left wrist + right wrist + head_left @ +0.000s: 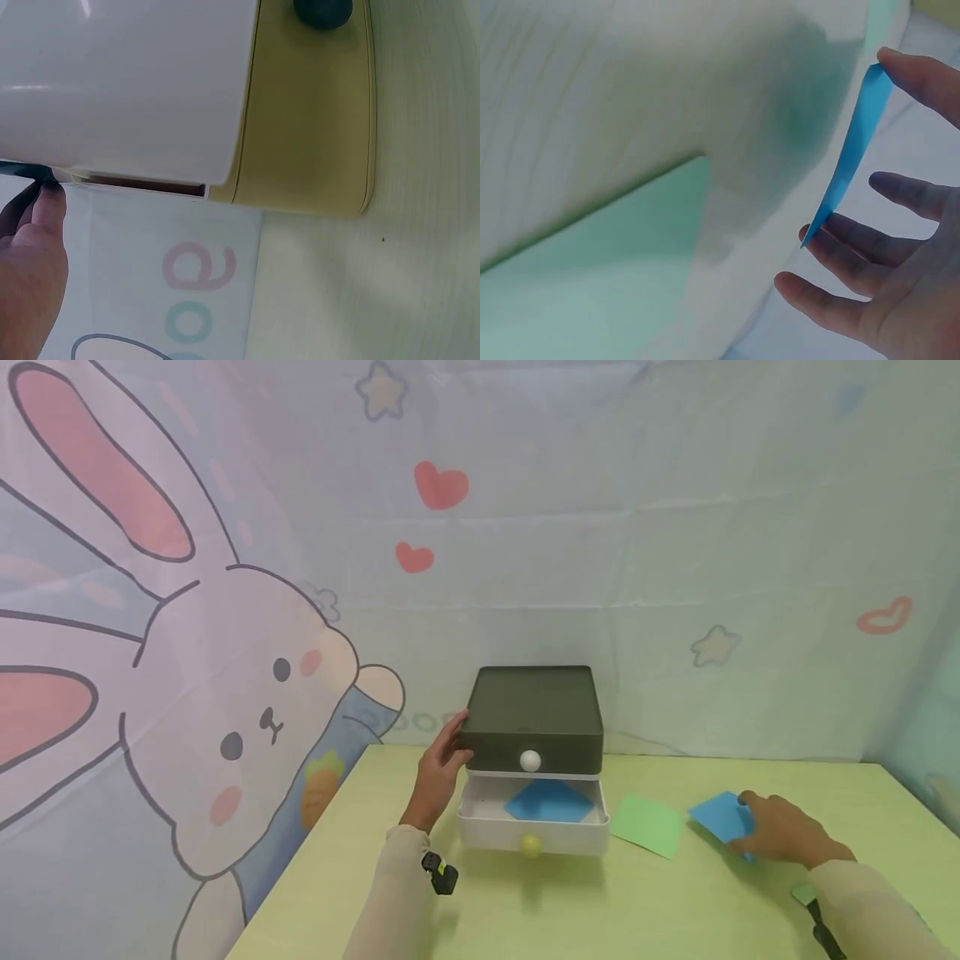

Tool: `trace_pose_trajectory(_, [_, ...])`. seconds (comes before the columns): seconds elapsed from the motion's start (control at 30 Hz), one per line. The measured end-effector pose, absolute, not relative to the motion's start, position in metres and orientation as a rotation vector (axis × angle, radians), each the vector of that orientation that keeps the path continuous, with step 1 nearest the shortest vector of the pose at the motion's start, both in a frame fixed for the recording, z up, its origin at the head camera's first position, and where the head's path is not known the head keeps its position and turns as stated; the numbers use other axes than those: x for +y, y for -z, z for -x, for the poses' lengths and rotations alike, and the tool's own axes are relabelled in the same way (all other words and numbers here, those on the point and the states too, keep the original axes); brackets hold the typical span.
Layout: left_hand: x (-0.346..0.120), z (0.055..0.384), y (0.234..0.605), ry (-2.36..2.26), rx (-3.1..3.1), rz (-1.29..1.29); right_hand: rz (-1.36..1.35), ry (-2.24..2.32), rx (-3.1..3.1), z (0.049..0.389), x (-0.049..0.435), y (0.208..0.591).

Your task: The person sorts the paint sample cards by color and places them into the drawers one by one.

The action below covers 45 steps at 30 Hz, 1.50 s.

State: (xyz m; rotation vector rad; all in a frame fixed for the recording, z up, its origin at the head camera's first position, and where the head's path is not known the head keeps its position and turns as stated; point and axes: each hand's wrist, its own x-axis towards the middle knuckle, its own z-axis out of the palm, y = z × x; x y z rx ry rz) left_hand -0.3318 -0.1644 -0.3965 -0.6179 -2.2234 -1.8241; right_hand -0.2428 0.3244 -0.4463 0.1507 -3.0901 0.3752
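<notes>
A small two-tier drawer box stands on the table, its upper part dark with a white knob. The white lower drawer, with a yellow knob, is pulled out and has a blue sheet of paper inside. My left hand rests against the box's upper left side, thumb near the front corner. Over the table at the right, my right hand pinches another blue sheet of paper between thumb and fingers. A green sheet of paper lies between the drawer and that hand.
Behind the pale yellow-green table hangs a cloth backdrop printed with a rabbit, hearts and stars. Small black cameras are strapped to both wrists.
</notes>
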Motion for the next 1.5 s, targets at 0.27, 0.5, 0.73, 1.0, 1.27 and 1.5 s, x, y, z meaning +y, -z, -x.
trace_pose_trajectory(0.27, [-0.164, 0.333, 0.399, 1.823, -2.231, 0.616, -0.290, -0.379, -3.029, 0.235, 0.307, 0.427])
trace_pose_trajectory(0.5, [-0.164, 0.334, 0.397, 1.796, -2.231, 0.621, -0.432, -0.396, -2.977, 0.224, 0.285, 0.406])
trace_pose_trajectory(0.73, [-0.164, 0.336, 0.394, 1.787, -2.225, 0.634, -0.578, -0.452, -2.927, 0.217, 0.259, 0.383])
trace_pose_trajectory(1.0, [-0.165, 0.337, 0.393, 1.796, -2.209, 0.652, -0.673, -0.392, -2.882, 0.206, 0.233, 0.353])
trace_pose_trajectory(1.27, [-0.164, 0.337, 0.393, 1.784, -2.212, 0.654, -0.798, -0.433, -2.858, 0.198, 0.217, 0.338])
trace_pose_trajectory(1.5, [-0.163, 0.335, 0.397, 1.801, -2.232, 0.631, -0.921, -0.437, -2.846, 0.198, 0.199, 0.337])
